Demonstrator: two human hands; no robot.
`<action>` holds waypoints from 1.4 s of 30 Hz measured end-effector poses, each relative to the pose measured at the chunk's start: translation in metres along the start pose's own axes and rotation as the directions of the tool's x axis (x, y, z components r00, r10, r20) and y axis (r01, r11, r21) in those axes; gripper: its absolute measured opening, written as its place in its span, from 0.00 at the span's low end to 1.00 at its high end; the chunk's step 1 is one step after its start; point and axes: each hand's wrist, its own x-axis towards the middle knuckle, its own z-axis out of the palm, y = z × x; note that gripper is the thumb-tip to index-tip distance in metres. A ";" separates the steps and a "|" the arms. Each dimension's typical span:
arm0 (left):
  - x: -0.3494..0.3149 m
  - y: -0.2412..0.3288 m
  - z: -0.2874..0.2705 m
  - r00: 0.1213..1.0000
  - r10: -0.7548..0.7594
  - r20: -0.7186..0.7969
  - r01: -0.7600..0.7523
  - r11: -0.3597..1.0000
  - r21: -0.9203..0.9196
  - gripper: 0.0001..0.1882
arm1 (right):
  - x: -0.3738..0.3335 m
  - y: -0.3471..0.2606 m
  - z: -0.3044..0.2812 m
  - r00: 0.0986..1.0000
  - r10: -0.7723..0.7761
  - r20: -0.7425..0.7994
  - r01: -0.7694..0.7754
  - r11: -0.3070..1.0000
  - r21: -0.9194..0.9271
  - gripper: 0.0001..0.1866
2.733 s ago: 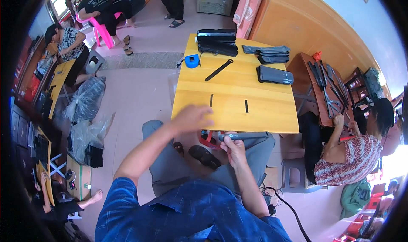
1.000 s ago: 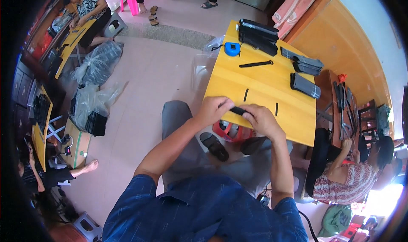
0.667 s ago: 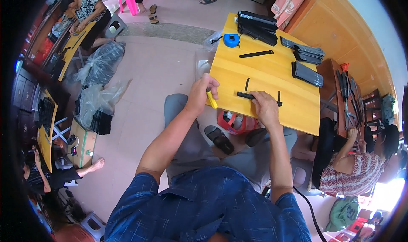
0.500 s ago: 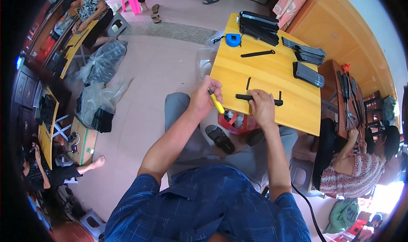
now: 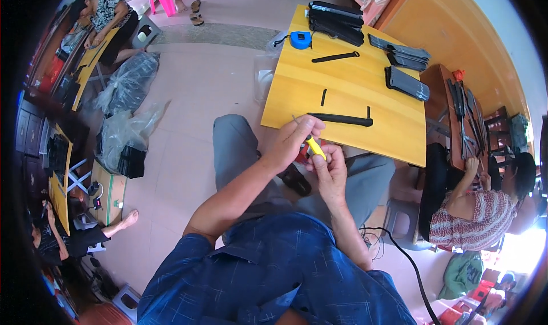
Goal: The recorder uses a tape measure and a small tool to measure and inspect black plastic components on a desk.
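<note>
My left hand (image 5: pixel 295 141) is closed round the upper part of a slim yellow-handled tool (image 5: pixel 315 147) with a black collar; a thin metal tip seems to stick out above the fingers. At the handle's lower end, the thumb and fingers of my right hand (image 5: pixel 331 171) pinch it. Both hands are just off the table's near edge, above my lap. Just beyond them a narrow black fabric piece (image 5: pixel 345 119) lies along that edge. Two short black strips lie near it, one standing apart (image 5: pixel 324 97) and one touching its right end (image 5: pixel 369 112).
On the yellow table (image 5: pixel 297 96) are a blue tape measure (image 5: pixel 300 40), a black strap (image 5: pixel 335 57), stacked black pouches (image 5: pixel 337 25) and grey-black pieces (image 5: pixel 407 84). A person in a patterned shirt (image 5: pixel 468 225) sits at the right. Plastic-wrapped bundles (image 5: pixel 128 88) lie on the floor at left.
My right hand has let go of the black fabric piece and come back to the yellow tool's lower end. My left hand has moved right and nearer with the tool.
</note>
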 end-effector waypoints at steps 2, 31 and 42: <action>-0.001 0.019 -0.005 0.997 -0.067 0.040 0.063 0.995 0.083 0.23 | -0.004 -0.006 -0.008 1.000 0.002 -0.019 -0.002 1.000 0.003 0.09; -0.127 0.055 -0.202 0.783 0.077 -0.617 0.164 0.932 0.324 0.09 | 0.021 0.028 0.063 0.823 0.420 0.383 -0.381 0.907 -0.176 0.27; -0.206 -0.193 -0.331 0.550 0.013 -0.835 0.616 0.669 0.416 0.07 | 0.015 0.076 0.075 0.759 0.531 0.377 -0.366 0.827 -0.427 0.11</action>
